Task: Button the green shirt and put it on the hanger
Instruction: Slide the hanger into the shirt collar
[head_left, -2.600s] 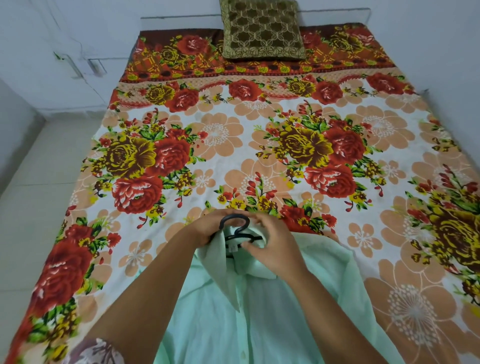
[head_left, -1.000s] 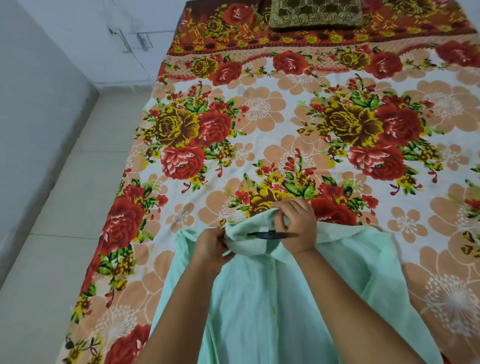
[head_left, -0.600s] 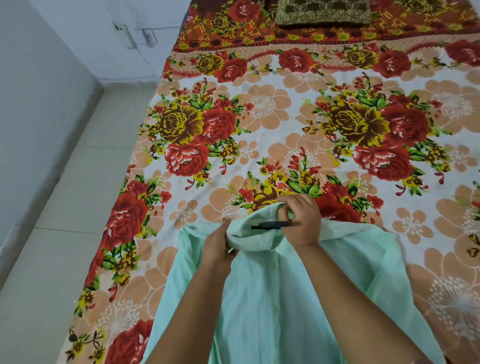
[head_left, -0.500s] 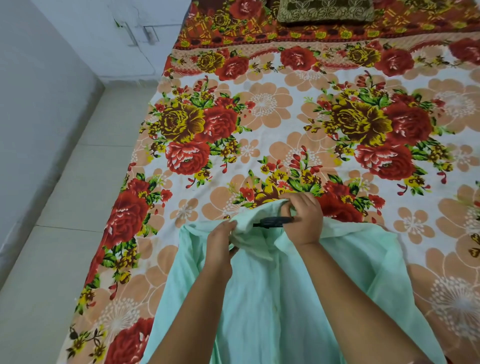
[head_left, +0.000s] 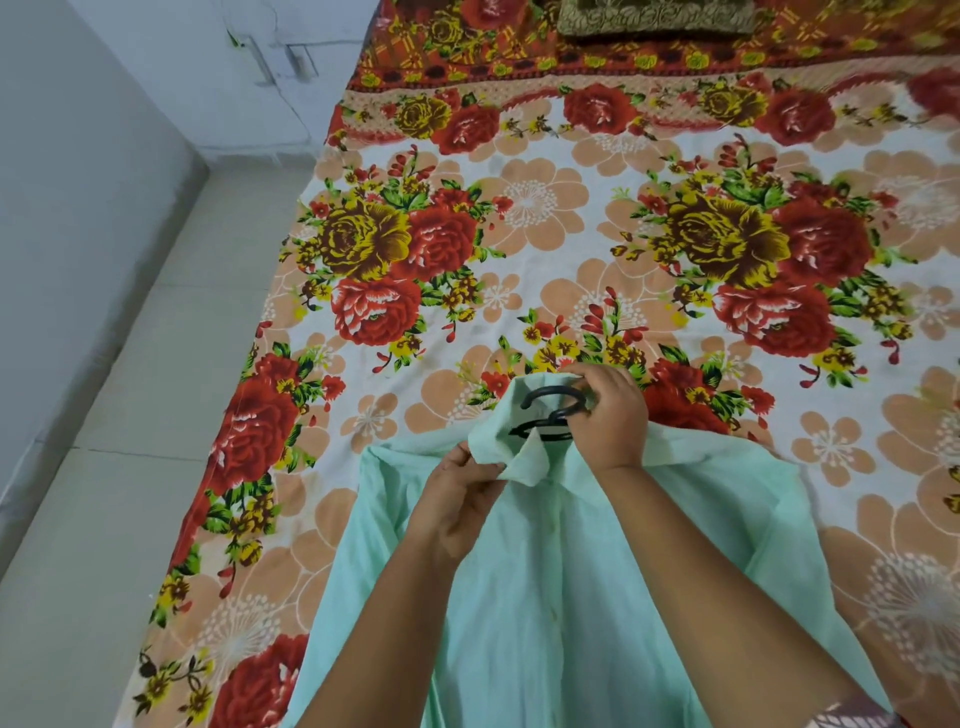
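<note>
moved: hanger hook (head_left: 551, 399) now risen clear of the collar (head_left: 501, 449)
right hand (head_left: 610, 418): grasping the hanger hook
left hand (head_left: 462, 501): pinching the collar — green shirt (head_left: 545, 597) on bed (head_left: 571, 234)

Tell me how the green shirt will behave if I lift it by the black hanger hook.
Probably floppy: the green shirt lies in soft folds on the floral bedsheet, so it should drape and swing. It looks thin, so likely light. The collar sits bunched around the hanger hook, so it may slip sideways unless straightened.
</note>
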